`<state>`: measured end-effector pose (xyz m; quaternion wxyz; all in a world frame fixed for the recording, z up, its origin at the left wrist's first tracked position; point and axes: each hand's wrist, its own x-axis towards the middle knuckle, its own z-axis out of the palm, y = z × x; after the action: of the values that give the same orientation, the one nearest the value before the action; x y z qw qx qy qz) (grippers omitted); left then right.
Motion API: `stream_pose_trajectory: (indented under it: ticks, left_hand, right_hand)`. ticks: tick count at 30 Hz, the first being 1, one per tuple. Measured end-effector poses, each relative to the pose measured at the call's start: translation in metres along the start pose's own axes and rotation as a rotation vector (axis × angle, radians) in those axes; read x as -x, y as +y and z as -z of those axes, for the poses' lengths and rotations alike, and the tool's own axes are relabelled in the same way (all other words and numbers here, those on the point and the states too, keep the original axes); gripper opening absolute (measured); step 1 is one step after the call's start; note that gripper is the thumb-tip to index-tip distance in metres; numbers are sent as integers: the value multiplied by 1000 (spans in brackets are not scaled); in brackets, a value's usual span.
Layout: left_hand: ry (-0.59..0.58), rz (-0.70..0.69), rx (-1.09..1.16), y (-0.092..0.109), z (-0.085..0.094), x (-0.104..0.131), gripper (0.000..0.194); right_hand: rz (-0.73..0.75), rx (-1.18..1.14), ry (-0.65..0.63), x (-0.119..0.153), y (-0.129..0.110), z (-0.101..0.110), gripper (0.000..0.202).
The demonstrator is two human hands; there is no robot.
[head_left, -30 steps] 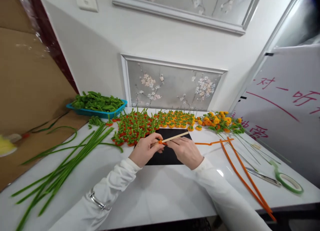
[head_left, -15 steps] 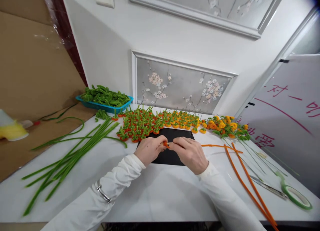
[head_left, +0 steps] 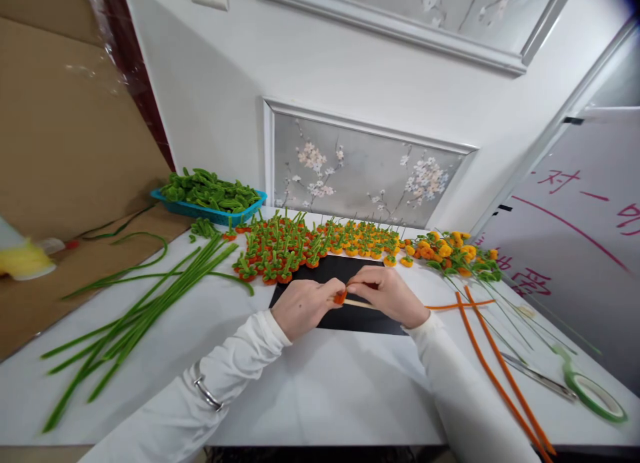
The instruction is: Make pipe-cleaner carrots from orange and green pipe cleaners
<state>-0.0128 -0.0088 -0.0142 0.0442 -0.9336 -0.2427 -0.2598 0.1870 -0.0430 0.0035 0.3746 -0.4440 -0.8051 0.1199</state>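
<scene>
My left hand [head_left: 306,307] is closed, pinching a thin wooden stick [head_left: 362,304] with a small orange coil of pipe cleaner [head_left: 340,297] wound at its end. To the right of it, my right hand [head_left: 393,295] pinches the strand of the same orange pipe cleaner, whose loose tail [head_left: 457,307] sticks out past the wrist. Both hands are over a black mat [head_left: 367,321]. Just behind them stand rows of small orange and yellow pipe-cleaner pieces [head_left: 280,246] with green tops and stems.
Green pipe cleaners [head_left: 145,323] lie at left, below a blue tray [head_left: 220,216] of green pieces. On the right are yellow and orange flowers [head_left: 445,249], two long orange pipe cleaners [head_left: 493,356], scissors [head_left: 543,377] and green tape [head_left: 597,397]. A whiteboard [head_left: 575,249] borders the right side.
My right hand has drawn slightly right and turned, uncovering more of the wooden stick. The orange coil shows more plainly at my left fingertips, and the tail has shifted right.
</scene>
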Motion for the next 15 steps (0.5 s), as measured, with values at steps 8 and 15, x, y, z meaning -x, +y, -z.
stream_pose_trajectory:
  ticks: [8, 15]
  left_hand:
    - [28, 11, 266, 8, 5, -3, 15]
    - [117, 199, 355, -3, 5, -6, 15]
  right_hand:
    - [-252, -337, -372, -2, 17, 5, 35]
    - [-16, 104, -278, 7, -1, -18, 27]
